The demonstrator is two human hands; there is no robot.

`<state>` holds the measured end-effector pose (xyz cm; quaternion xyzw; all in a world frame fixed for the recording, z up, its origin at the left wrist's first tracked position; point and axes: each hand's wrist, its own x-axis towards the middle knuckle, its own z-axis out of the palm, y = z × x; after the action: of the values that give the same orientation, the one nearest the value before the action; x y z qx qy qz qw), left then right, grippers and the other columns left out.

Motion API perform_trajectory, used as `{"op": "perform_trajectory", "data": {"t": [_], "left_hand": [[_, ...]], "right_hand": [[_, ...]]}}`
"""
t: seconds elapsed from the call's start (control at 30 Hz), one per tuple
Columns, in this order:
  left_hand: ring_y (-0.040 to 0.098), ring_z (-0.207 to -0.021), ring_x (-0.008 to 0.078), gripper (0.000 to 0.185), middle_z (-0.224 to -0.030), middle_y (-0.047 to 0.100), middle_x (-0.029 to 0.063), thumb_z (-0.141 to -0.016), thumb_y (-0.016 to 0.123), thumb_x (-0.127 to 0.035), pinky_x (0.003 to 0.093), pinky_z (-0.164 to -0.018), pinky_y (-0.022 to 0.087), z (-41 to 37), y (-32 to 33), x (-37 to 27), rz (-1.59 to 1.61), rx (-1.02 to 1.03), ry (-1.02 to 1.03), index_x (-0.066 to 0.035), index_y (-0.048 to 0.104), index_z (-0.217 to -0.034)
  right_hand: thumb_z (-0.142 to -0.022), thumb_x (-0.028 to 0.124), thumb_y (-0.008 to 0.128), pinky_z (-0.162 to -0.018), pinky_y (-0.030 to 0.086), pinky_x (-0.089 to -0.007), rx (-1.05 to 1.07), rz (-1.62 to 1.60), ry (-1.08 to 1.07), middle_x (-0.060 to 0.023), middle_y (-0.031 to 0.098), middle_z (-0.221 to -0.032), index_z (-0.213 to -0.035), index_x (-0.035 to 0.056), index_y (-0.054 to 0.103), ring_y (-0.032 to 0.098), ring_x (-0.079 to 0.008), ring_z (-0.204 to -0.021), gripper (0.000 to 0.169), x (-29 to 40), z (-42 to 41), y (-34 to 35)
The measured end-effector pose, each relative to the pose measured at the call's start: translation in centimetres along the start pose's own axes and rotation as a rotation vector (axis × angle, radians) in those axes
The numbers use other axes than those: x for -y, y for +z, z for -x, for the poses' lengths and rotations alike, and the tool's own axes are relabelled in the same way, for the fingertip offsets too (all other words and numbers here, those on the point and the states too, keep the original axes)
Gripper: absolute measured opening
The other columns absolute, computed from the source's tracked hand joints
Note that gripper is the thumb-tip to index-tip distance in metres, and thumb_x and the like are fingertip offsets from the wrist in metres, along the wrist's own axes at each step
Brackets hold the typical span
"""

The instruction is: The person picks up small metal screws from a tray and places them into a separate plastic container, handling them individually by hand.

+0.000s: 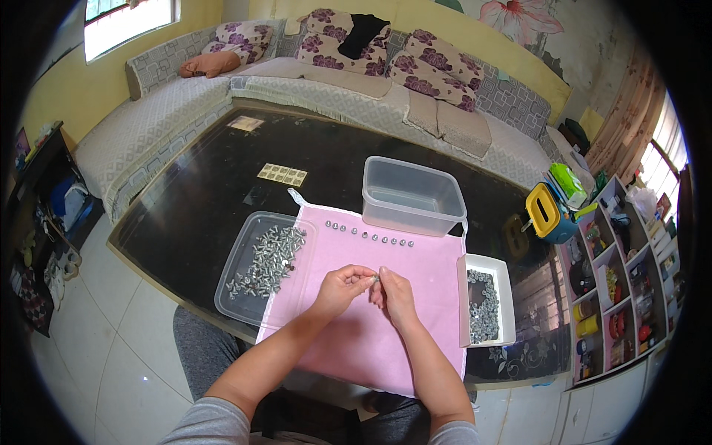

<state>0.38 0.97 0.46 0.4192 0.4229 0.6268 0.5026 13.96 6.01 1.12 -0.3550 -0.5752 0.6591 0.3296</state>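
Observation:
My left hand [343,288] and my right hand [398,296] meet over a pink cloth [356,356] with white edging. Their fingertips pinch a small metal fastener [375,278], mostly covered by the fingers; I cannot tell whether it is a screw, a nut or both. Beyond the hands, several small metal fasteners [374,237] stand in a row across the cloth. To the left, loose screws [275,253] are heaped on a clear plastic lid [227,278] that overlaps the cloth. On the right, a white open box [505,300] holds many metal nuts [485,317].
A translucent plastic tub [414,214] stands at the cloth's far edge on the dark glossy table [194,183]. A printed card [282,174] lies farther left. A yellow-and-blue tissue box [544,214] and a compartmented shelf [612,289] are at right. A long sofa [356,89] lines the back.

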Motion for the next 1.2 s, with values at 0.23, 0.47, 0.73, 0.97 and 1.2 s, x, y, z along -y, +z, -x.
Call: {"op": "perform_trajectory", "data": {"t": [0.23, 0.47, 0.73, 0.97, 1.2], "left_hand": [[0.049, -0.063, 0.0035, 0.014, -0.076, 0.058, 0.0016, -0.081, 0.059, -0.004, 0.0168, -0.058, 0.042, 0.0, 0.0, 0.3, 0.090, 0.054, 0.007, 0.001, 0.058, -0.094], [0.048, -0.062, 0.0024, 0.014, -0.074, 0.057, -0.0003, -0.081, 0.058, -0.005, 0.0155, -0.056, 0.040, 0.0, 0.3, -0.1, 0.002, 0.002, 0.031, 0.001, 0.058, -0.094], [0.049, -0.064, 0.0028, 0.013, -0.076, 0.058, 0.0004, -0.081, 0.058, -0.004, 0.0160, -0.056, 0.041, 0.0, 0.1, -0.2, 0.004, 0.016, 0.003, 0.001, 0.058, -0.093], [0.057, -0.064, 0.0126, 0.015, -0.076, 0.060, 0.0085, -0.083, 0.056, -0.004, 0.0249, -0.058, 0.048, 0.0, 0.0, 0.0, 0.067, 0.068, 0.013, 0.006, 0.055, -0.094], [0.050, -0.064, 0.0041, 0.013, -0.076, 0.058, 0.0011, -0.082, 0.058, -0.006, 0.0172, -0.059, 0.042, 0.2, 0.2, -0.4, 0.099, 0.055, 0.012, 0.001, 0.058, -0.093]], "right_hand": [[-0.091, 0.032, 0.040, -0.043, 0.035, -0.0183, 0.024, -0.021, -0.096, -0.0022, 0.050, -0.057, -0.073, 0.0048, 0.052, 0.043, -0.0063, -0.048, 0.035, -0.4, -0.2, 0.3], [-0.091, 0.035, 0.040, -0.042, 0.034, -0.0188, -0.067, -0.014, -0.134, -0.0021, 0.050, -0.056, -0.071, 0.0054, 0.052, 0.044, -0.0063, -0.047, 0.038, 0.0, -0.1, 0.9], [-0.091, 0.033, 0.040, -0.043, 0.036, -0.0178, -0.015, -0.010, -0.043, -0.0029, 0.050, -0.056, -0.073, 0.0053, 0.051, 0.045, -0.0067, -0.047, 0.035, 0.3, 0.0, 0.5], [-0.091, 0.033, 0.039, -0.041, 0.034, -0.0188, 0.052, -0.010, -0.035, -0.0020, 0.049, -0.053, -0.070, 0.0063, 0.051, 0.042, -0.0061, -0.046, 0.037, -0.2, -0.1, 0.1], [-0.091, 0.037, 0.037, -0.039, 0.032, -0.0196, -0.010, -0.038, -0.085, -0.0022, 0.048, -0.049, -0.065, 0.0067, 0.051, 0.040, -0.0070, -0.041, 0.042, -0.2, -0.2, 0.8]]}}
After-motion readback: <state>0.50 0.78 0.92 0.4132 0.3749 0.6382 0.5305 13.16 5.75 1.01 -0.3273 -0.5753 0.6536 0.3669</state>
